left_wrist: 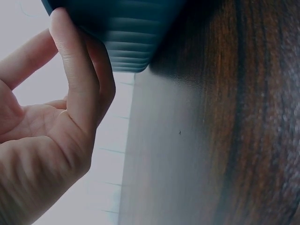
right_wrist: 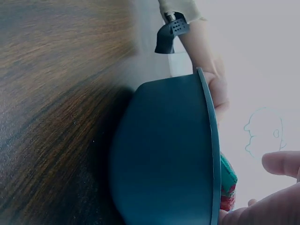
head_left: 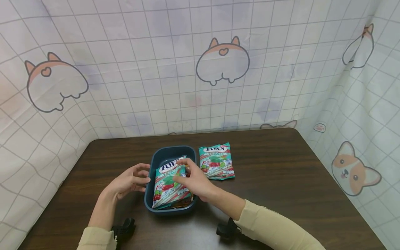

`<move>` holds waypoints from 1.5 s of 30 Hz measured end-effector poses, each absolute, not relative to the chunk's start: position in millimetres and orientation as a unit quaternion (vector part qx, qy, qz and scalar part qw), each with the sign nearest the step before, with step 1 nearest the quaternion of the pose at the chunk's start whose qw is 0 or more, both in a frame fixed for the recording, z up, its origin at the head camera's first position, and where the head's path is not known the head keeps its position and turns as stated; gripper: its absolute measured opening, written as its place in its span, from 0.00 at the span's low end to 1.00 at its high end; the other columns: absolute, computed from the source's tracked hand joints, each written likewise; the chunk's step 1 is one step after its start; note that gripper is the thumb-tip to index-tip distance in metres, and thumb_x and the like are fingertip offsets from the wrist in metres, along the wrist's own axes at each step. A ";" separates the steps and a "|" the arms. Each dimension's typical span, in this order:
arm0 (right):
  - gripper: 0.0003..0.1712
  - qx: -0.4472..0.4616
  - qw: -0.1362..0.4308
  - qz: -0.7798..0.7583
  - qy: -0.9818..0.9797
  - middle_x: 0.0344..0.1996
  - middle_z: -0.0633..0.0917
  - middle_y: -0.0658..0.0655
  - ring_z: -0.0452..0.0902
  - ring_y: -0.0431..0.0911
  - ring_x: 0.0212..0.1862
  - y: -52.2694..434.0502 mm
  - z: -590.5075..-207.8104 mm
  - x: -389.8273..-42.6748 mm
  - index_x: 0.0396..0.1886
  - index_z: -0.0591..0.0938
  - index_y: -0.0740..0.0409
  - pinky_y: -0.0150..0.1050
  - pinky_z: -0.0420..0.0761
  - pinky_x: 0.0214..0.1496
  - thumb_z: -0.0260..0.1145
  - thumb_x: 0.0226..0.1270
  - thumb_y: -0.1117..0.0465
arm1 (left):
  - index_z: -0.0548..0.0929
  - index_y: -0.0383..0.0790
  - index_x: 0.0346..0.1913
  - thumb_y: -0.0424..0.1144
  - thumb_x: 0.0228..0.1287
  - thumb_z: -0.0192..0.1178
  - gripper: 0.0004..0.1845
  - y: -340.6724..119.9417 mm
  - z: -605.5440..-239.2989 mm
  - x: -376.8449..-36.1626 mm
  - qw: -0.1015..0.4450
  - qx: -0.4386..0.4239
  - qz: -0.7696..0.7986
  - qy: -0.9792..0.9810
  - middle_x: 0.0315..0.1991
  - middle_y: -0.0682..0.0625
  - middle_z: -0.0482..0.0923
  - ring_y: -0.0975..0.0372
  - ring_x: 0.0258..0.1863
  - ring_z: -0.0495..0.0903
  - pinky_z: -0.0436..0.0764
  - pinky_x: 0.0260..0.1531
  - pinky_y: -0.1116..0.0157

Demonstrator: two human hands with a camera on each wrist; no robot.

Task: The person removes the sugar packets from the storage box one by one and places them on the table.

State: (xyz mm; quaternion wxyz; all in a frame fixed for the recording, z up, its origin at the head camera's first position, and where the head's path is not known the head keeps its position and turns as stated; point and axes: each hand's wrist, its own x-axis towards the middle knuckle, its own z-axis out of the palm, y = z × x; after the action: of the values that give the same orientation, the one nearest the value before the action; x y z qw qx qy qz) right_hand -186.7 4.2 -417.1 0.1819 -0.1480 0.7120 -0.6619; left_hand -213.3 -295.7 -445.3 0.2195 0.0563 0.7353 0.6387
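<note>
A dark blue plastic bin (head_left: 147,196) stands on the table with a green-and-red Fox's Mint Blossom candy bag (head_left: 168,187) lying in it, face up. Under that bag, edges of other brownish packaging show. My left hand (head_left: 126,182) is at the bin's left side; in the left wrist view a bent finger (left_wrist: 77,70) touches the bin near its rim. My right hand (head_left: 198,182) reaches over the bin's right rim, thumb and fingers spread above the bag's right part. In the right wrist view a corner of the bag (right_wrist: 228,180) rises past the rim.
A second Fox's Mint Blossom bag (head_left: 216,161) lies on the dark wooden table (head_left: 265,166), just right of the bin. Black wrist devices (head_left: 226,229) sit at both forearms. A patterned white curtain (head_left: 175,69) encloses the table's back and sides.
</note>
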 end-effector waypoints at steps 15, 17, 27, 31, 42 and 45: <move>0.36 -0.173 0.194 -0.655 0.710 0.66 0.72 0.61 0.76 0.56 0.60 2.5 -416.3 -189.4 0.74 0.69 0.48 0.51 0.81 0.58 0.72 0.69 0.64 | 0.57 0.30 0.72 0.33 0.72 0.64 0.34 -296.0 -445.3 -214.8 0.225 0.055 0.638 0.734 0.48 0.41 0.72 0.56 0.38 0.80 0.86 0.41 0.56; 0.37 -0.179 0.199 -0.649 0.712 0.64 0.74 0.60 0.77 0.54 0.57 2.3 -416.7 -190.7 0.74 0.70 0.46 0.49 0.81 0.58 0.72 0.69 0.63 | 0.57 0.30 0.73 0.33 0.73 0.64 0.34 -295.8 -445.3 -214.8 0.226 0.056 0.637 0.735 0.49 0.40 0.72 0.56 0.38 0.80 0.86 0.41 0.56; 0.38 -0.185 0.216 -0.628 0.724 0.62 0.76 0.58 0.77 0.50 0.54 -0.8 -417.2 -196.6 0.74 0.70 0.44 0.48 0.80 0.56 0.75 0.67 0.61 | 0.57 0.29 0.73 0.33 0.73 0.63 0.34 -296.3 -443.5 -213.6 0.225 0.057 0.638 0.734 0.50 0.39 0.73 0.55 0.40 0.80 0.86 0.42 0.56; 0.37 -0.184 0.219 -0.621 0.730 0.61 0.76 0.58 0.77 0.50 0.53 -1.7 -416.0 -197.0 0.74 0.71 0.47 0.47 0.81 0.54 0.75 0.67 0.62 | 0.57 0.29 0.73 0.33 0.73 0.63 0.34 -296.3 -444.6 -213.4 0.227 0.057 0.639 0.732 0.50 0.39 0.73 0.55 0.40 0.81 0.86 0.42 0.56; 0.33 -0.185 0.224 -0.585 0.757 0.60 0.77 0.58 0.77 0.51 0.52 -2.3 -416.4 -207.9 0.70 0.74 0.48 0.48 0.81 0.54 0.75 0.67 0.60 | 0.57 0.29 0.73 0.33 0.73 0.63 0.34 -296.5 -444.4 -212.9 0.228 0.059 0.638 0.733 0.50 0.39 0.73 0.55 0.40 0.80 0.86 0.42 0.56; 0.33 -0.183 0.223 -0.578 0.764 0.59 0.77 0.59 0.77 0.52 0.51 -2.6 -416.0 -209.7 0.70 0.74 0.49 0.49 0.81 0.54 0.75 0.66 0.59 | 0.57 0.29 0.73 0.33 0.73 0.63 0.34 -296.2 -444.1 -212.9 0.226 0.057 0.639 0.733 0.50 0.39 0.73 0.55 0.40 0.80 0.86 0.42 0.56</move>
State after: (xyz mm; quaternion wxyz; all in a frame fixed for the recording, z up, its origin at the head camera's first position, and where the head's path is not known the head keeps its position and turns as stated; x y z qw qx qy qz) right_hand -209.7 -2.6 -416.0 0.2227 -0.1827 0.7637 -0.5777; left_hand -212.9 -296.2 -444.1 0.2258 0.0570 0.7335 0.6386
